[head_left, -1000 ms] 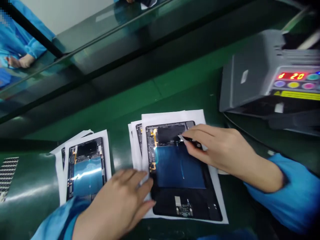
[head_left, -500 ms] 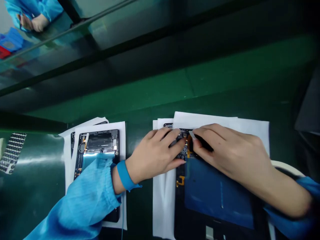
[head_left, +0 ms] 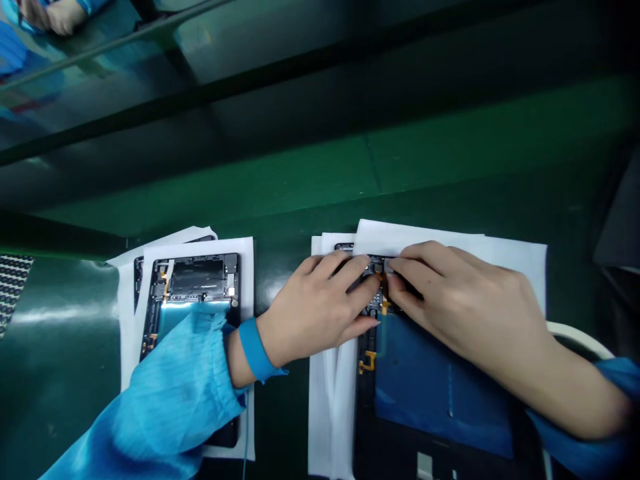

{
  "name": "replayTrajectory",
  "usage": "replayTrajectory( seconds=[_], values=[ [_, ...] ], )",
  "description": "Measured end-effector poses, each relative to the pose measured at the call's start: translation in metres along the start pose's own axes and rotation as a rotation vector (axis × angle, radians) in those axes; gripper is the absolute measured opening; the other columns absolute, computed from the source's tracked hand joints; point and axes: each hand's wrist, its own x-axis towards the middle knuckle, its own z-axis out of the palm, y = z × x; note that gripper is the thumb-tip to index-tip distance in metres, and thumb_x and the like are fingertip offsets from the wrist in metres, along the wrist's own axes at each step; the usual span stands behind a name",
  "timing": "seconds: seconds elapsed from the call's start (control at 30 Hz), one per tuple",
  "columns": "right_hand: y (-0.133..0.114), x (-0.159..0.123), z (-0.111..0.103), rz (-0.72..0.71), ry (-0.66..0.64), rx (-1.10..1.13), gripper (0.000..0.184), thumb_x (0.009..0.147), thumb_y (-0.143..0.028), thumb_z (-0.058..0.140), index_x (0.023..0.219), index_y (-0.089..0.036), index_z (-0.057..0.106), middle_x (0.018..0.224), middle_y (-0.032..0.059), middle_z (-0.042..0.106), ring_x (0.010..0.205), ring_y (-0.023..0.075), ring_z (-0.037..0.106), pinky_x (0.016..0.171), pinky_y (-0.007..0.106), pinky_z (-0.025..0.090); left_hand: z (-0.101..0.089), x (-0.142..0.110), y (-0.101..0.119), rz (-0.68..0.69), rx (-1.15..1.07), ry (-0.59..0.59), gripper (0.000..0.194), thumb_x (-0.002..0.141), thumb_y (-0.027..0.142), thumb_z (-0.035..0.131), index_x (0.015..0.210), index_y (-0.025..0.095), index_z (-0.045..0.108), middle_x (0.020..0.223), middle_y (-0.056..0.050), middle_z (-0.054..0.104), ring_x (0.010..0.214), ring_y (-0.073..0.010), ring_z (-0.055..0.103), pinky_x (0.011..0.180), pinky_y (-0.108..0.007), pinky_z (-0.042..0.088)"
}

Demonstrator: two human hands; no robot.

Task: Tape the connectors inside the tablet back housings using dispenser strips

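An opened tablet (head_left: pixel 443 380) with a blue-covered battery area, a circuit board and orange flex cables lies on white sheets. Over its upper left corner rests my left hand (head_left: pixel 325 300), fingers spread, their tips touching the board area. My right hand (head_left: pixel 455 313) reaches in from the right, thumb and forefinger pinched at the tablet's top edge. Between those fingertips shows a small whitish strip (head_left: pixel 389 265), partly hidden, which appears pressed against the tablet. A blue wrist strap (head_left: pixel 255 350) circles my left wrist.
To the left, a second opened tablet (head_left: pixel 197 277) lies on white sheets (head_left: pixel 246 267), partly under my blue sleeve. A sheet of dark dots (head_left: pixel 13 287) lies at the far left. Beyond the dark rail (head_left: pixel 210 100) are a co-worker's hands (head_left: pixel 50 15). A white curved band (head_left: pixel 580 340) is at right.
My right fingertips have come down closer to the tablet's top edge with the whitish strip. My left hand keeps its place on the corner. The whole view has shifted slightly.
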Motion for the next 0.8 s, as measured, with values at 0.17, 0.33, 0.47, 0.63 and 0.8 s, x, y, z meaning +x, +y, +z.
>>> replayTrajectory(
  seconds=[0.17,0.33,0.47,0.63,0.8],
  values=[
    [-0.016,0.013,-0.005,0.035,-0.092,0.012,0.019,0.089,-0.01,0.056,0.075,-0.014,0.067,0.074,0.0073,0.062,0.065,0.0182,0.056,0.046,0.031,0.025,-0.002,0.003,-0.003,0.022,0.001,0.032,0.046,0.094,0.044,0.066,0.129,0.013,0.062,0.136,-0.015,0.061,0.125,-0.0351,0.055,0.097,-0.048,0.053],
    [-0.012,0.001,-0.013,-0.019,-0.112,-0.016,0.018,0.093,-0.016,0.054,0.095,-0.015,0.072,0.102,0.0089,0.069,0.092,0.0197,0.062,0.072,0.031,0.051,-0.006,0.014,-0.007,0.033,0.108,0.057,0.055,0.088,0.033,0.067,0.138,0.013,0.057,0.128,-0.019,0.063,0.117,-0.0385,0.058,0.088,-0.051,0.057],
    [0.028,-0.069,-0.043,-0.006,0.218,0.01,0.015,0.094,-0.02,0.061,0.106,-0.017,0.07,0.109,0.0076,0.071,0.107,0.0198,0.062,0.094,0.034,0.051,-0.01,0.019,-0.002,0.035,0.212,0.034,0.055,0.09,0.034,0.06,0.141,0.015,0.057,0.127,-0.02,0.063,0.115,-0.0395,0.059,0.083,-0.051,0.059],
    [0.096,-0.144,-0.063,0.456,0.297,-0.359,0.026,0.093,-0.023,0.066,0.117,-0.013,0.068,0.107,0.0142,0.072,0.094,0.0234,0.066,0.073,0.034,0.049,-0.016,0.018,0.005,0.025,0.253,-0.014,0.053,0.093,0.033,0.054,0.142,0.013,0.057,0.128,-0.021,0.062,0.117,-0.0395,0.059,0.086,-0.052,0.06],
    [0.121,-0.147,-0.057,0.542,0.286,-0.385,0.019,0.097,-0.028,0.061,0.109,-0.016,0.071,0.101,0.01,0.073,0.083,0.0191,0.066,0.056,0.029,0.039,-0.021,0.017,0.011,-0.022,0.29,-0.072,0.053,0.095,0.032,0.053,0.145,0.013,0.054,0.135,-0.021,0.059,0.119,-0.0373,0.06,0.089,-0.049,0.06]
  ],
)
